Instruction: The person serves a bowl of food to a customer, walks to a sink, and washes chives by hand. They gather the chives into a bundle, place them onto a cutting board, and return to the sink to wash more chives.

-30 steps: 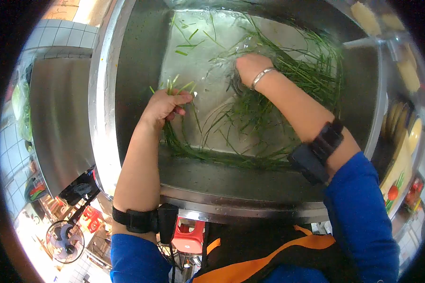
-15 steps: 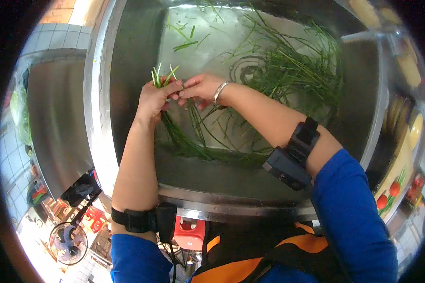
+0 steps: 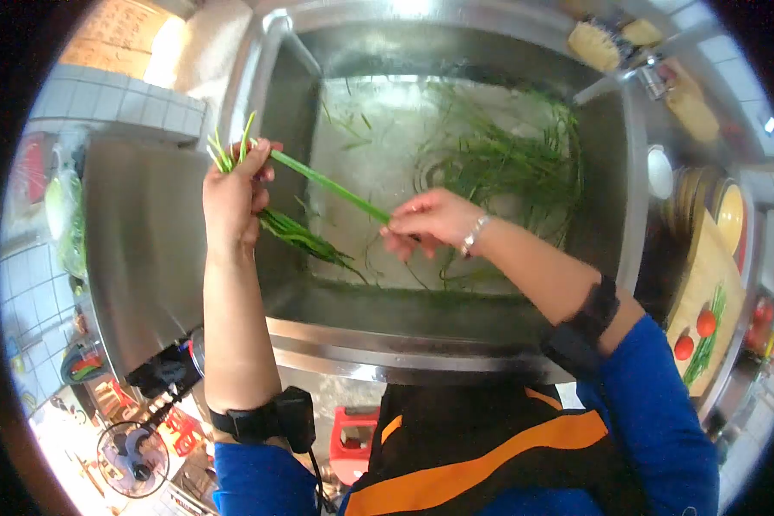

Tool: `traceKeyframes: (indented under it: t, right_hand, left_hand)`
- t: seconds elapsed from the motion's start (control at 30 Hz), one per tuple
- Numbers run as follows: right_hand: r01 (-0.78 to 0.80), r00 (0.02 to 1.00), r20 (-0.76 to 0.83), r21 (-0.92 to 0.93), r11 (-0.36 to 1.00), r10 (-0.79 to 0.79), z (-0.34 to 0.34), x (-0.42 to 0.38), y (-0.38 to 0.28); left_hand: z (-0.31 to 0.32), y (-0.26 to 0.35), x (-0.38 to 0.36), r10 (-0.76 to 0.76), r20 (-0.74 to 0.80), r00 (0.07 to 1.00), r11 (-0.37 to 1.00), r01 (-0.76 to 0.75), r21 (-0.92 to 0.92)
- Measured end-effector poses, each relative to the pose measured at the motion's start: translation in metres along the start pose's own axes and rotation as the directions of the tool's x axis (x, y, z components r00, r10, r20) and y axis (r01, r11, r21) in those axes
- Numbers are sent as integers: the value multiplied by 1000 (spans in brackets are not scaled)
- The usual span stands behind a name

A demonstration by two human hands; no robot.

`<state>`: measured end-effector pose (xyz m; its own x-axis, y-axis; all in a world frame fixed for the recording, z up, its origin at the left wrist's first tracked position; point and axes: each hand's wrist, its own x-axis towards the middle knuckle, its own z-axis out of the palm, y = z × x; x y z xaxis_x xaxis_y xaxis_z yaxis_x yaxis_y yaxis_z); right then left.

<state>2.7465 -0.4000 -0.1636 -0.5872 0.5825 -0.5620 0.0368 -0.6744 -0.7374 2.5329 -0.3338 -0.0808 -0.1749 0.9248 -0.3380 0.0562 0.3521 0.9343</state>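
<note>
My left hand [image 3: 235, 193] is closed around a small bunch of chives [image 3: 299, 236]. Their pale cut ends stick up past the thumb, and the green leaves hang down over the sink. Between my two hands stretches a long green chive leaf [image 3: 327, 182]. One end runs to my left fingers, while my right hand [image 3: 434, 224] pinches the other. Both hands are above the water in a steel sink [image 3: 318, 331]. A mass of loose chives [image 3: 516, 155] floats to the right of my hands, with a few bits at the upper left of the basin.
To the left is a steel counter [image 3: 138, 258]. On the right, a cutting board [image 3: 688, 292] carries red tomatoes [image 3: 706, 324] and green stalks, near stacked plates [image 3: 731, 215]. A tap [image 3: 649, 77] stands at the upper right. Below the sink is a red stool [image 3: 353, 439].
My hands were close together and are now apart. The left moved left and the right moved right and down, drawing a leaf straight between them. The view has shifted.
</note>
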Motion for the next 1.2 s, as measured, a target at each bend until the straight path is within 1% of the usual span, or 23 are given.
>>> traceKeyframes:
  t: [0.03, 0.07, 0.1, 0.13, 0.27, 0.33, 0.37, 0.4, 0.43, 0.47, 0.5, 0.53, 0.57, 0.6, 0.63, 0.67, 0.7, 0.77, 0.8, 0.87, 0.93, 1.07, 1.2]
  right_hand:
    - [37, 999, -11, -17, 999, -37, 3, -13, -7]
    - [22, 999, -26, 7, 1000, -22, 7, -26, -12]
    - [7, 999, -42, 34, 999, -6, 9, -38, -14]
    - [36, 998, -56, 22, 999, -35, 12, -49, -16]
    - [113, 988, -105, 22, 993, -110, 15, -83, -8]
    - [47, 950, -294, -208, 977, -108, 10, -91, 17]
    - [-93, 883, -307, -857, 508, -356, 1, -90, 39]
    - [-100, 874, -320, -854, 510, -366, 2, -95, 48]
    - [-184, 732, -295, -954, 238, -615, 8, -102, 52]
    - [-332, 566, -174, -943, -29, -806, 12, -107, 54]
    - [-346, 555, -185, -938, -23, -811, 12, -109, 53]
    - [-79, 564, -307, -944, 320, -766, 17, -110, 42]
    - [192, 605, -402, -765, 615, -688, 25, -114, 31]
    - [184, 594, -416, -763, 620, -688, 37, -120, 19]
    - [319, 670, -467, -522, 791, -578, 51, -129, 2]
    - [407, 752, -469, -222, 886, -463, 60, -133, -6]
    - [407, 748, -477, -220, 887, -462, 61, -132, -8]
    - [443, 737, -231, -545, 712, -635, 62, -130, -10]
    - [445, 731, -235, -547, 709, -641, 65, -130, -11]
    - [395, 782, -367, -331, 857, -503, 71, -132, -12]
    - [390, 790, -377, -299, 871, -483, 74, -137, -13]
    - [389, 817, -376, -201, 899, -437, 72, -144, -13]
    - [362, 810, -391, -253, 897, -437, 69, -155, -16]
  left_hand:
    - [-7, 9, -1, -1, 25, 1000, 999, 2, -44]
    - [-7, 23, -9, 25, 9, 1000, 996, -24, -82]
    - [-12, 32, -11, 35, 47, 998, 992, -29, -124]
    - [-18, 39, -13, 44, 87, 995, 986, -30, -164]
    - [-20, 62, -28, 42, 122, 992, 968, -10, -252]
    - [-21, 68, -33, 62, 158, 985, 962, -17, -271]
    - [-21, 71, -35, 61, 176, 982, 957, -8, -289]
    - [-21, 72, -37, 71, 192, 979, 957, -13, -289]
    - [-21, 74, -38, 72, 218, 973, 951, -1, -310]
    - [-20, 76, -39, 72, 244, 967, 944, 13, -330]
    - [-18, 78, -41, 77, 269, 960, 942, 19, -335]
    - [-15, 79, -43, 80, 284, 956, 942, 20, -334]
    - [-13, 79, -45, 82, 303, 949, 941, 26, -336]
    - [-10, 81, -47, 87, 323, 942, 940, 30, -341]
    - [-7, 82, -49, 88, 324, 942, 937, 32, -349]
    - [-4, 82, -51, 89, 336, 938, 938, 36, -346]
    - [-1, 82, -52, 100, 367, 925, 935, 39, -352]
    - [0, 82, -52, 94, 438, 894, 936, 70, -345]
    - [2, 82, -53, 100, 442, 891, 936, 66, -345]
    - [9, 84, -61, 126, 396, 910, 936, 22, -350]
    - [12, 85, -65, 144, 390, 910, 935, 5, -356]
    - [15, 82, -67, 111, 392, 913, 937, 35, -347]
    - [21, 82, -68, 127, 378, 917, 923, 30, -383]
